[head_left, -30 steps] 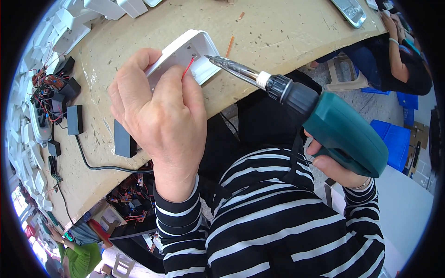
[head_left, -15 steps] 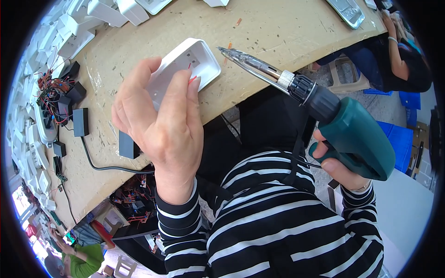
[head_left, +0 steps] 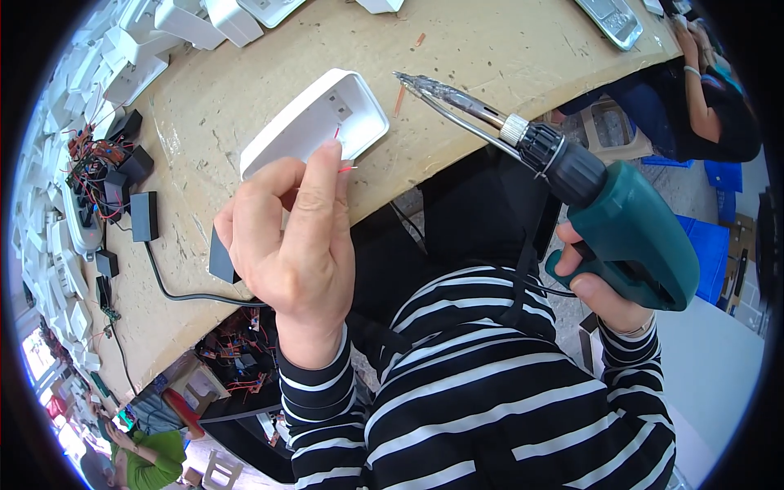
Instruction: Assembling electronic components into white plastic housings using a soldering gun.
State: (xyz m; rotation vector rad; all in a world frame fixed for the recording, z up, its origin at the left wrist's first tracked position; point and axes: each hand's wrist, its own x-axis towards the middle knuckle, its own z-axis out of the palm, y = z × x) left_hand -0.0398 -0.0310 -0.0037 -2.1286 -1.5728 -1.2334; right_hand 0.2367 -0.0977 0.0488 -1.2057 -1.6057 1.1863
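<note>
Between the thumb and fingertips of my left hand (head_left: pixel 298 237) is a thin red wire (head_left: pixel 348 169), with short ends sticking out. A white plastic housing (head_left: pixel 282 126), open side up, lies on the table just beyond that hand, which covers its near end. My right hand (head_left: pixel 604 298) grips the handle of a dark green soldering gun (head_left: pixel 641 237). Its long metal tip points up and left, above the table edge, apart from the wire and the housing. Half hidden by my left hand, a black box (head_left: pixel 220 260) sits at the table's near edge.
Many white housings (head_left: pixel 131 69) are piled along the left and far side. Black adapter boxes and tangled wires (head_left: pixel 94 155) lie at left. A black cable (head_left: pixel 167 290) crosses the near table edge. A metal tray (head_left: pixel 625 33) stands far right. Other people work at both sides.
My left hand has drawn back slightly toward me with the red wire, uncovering more of the housing. The soldering gun's tip has shifted a little up and right.
</note>
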